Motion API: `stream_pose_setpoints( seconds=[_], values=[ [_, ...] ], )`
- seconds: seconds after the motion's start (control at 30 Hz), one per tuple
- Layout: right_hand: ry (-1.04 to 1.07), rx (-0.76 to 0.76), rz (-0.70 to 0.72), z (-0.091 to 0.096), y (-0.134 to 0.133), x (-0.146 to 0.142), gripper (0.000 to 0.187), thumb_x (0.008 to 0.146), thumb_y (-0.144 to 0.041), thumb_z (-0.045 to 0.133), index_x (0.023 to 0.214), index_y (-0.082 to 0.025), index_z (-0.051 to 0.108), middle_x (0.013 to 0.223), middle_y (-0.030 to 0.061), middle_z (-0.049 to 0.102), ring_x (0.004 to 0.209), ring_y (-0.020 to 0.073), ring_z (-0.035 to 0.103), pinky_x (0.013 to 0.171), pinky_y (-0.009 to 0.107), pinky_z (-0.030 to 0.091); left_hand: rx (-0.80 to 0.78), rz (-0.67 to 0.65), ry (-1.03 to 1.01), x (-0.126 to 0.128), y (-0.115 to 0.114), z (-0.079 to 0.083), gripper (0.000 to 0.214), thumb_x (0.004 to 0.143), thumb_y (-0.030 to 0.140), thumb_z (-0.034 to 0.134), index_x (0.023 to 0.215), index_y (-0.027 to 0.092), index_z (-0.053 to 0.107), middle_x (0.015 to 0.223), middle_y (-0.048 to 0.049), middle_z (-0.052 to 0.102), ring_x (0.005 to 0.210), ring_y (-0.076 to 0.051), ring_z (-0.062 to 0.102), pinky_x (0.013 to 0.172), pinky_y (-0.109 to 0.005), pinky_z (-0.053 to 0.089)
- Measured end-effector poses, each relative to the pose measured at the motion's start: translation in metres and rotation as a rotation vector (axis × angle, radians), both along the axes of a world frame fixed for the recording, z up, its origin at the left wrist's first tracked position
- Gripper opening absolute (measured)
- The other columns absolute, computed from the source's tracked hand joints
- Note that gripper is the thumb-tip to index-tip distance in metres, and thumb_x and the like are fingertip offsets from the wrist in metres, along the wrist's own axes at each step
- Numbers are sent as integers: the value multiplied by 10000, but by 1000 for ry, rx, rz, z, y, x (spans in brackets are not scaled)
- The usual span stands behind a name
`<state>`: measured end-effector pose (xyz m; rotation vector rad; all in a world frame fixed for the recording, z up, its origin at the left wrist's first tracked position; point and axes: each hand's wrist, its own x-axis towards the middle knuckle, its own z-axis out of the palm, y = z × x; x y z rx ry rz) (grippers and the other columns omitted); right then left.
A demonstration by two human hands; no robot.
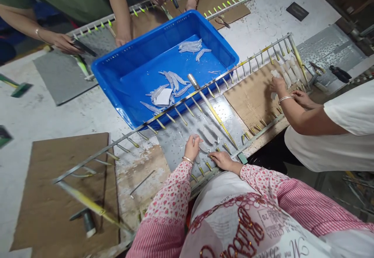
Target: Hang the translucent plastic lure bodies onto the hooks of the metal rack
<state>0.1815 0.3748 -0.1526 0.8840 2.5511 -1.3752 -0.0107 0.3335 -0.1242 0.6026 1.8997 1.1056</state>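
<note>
My left hand [192, 149] is closed around translucent, finger-shaped plastic sleeves [203, 147], which stick out to its right. My right hand [224, 160] has its fingers pinched together beside the sleeves, close to the short yellowish pegs [208, 166] along the frame's near edge; what lies in the pinch is too small to make out. Both hands are over the metal frame [175, 105], which carries rows of pegs. Beneath them lies a grey dotted sheet [172, 149], with another translucent sleeve [209, 135] just beyond my hands.
A blue tub [117, 65] holding loose sleeves [189, 46] stands behind the frame. At right, a co-worker's hands [279, 86] handle sleeves over cardboard [251, 98]. Two more people work across the table. A hammer-like tool [88, 223] and thin rod [143, 182] lie at left; pliers [317, 68] at right.
</note>
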Motion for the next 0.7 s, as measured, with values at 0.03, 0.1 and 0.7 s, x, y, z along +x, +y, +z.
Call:
stream_pose_setpoints(
  seconds=[0.03,0.1,0.7],
  values=[
    [-2,-12,8,1,1,0,313,920,-174,522,1196,-222,661,1020,41,732,955,185,674,847,260,481,1,3,-15,0,0,1,388,809,544,501,947,182,476,821,-56,678,388,-79,420,408,-236,366],
    [-4,-42,32,4,4,-1,311,930,-169,507,1199,-223,653,979,33,736,936,175,677,846,252,478,4,14,-37,-1,0,3,396,804,545,516,950,180,477,818,-54,676,387,-74,413,403,-233,360],
    [-47,12,137,7,4,2,383,927,-181,471,1289,-228,585,1097,56,705,968,187,653,846,255,460,15,204,-181,8,7,11,414,768,552,589,910,181,470,755,-17,615,390,-47,371,366,-192,296]
  ],
)
